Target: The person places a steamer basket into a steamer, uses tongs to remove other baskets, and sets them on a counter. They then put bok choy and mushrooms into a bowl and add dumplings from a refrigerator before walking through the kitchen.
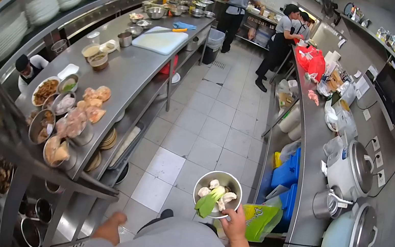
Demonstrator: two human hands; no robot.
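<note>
My right hand (235, 225) grips the rim of a round metal bowl (201, 179), held over the floor in front of me. Inside the bowl lie several pale whitish pieces (229, 197) and a green leafy vegetable (206, 205) that looks like bok choy. My left hand (112, 226) hangs low at my side, beside the left counter, and touches nothing that I can see. Its fingers are smeared and partly turned away.
The left steel counter (136, 70) bears raw chicken pieces (72, 122), bowls, a white cutting board (160, 40) and a knife (172, 30). Rice cookers (348, 168) stand on the right counter (306, 156). Co-workers (279, 38) stand further along the tiled aisle (208, 120).
</note>
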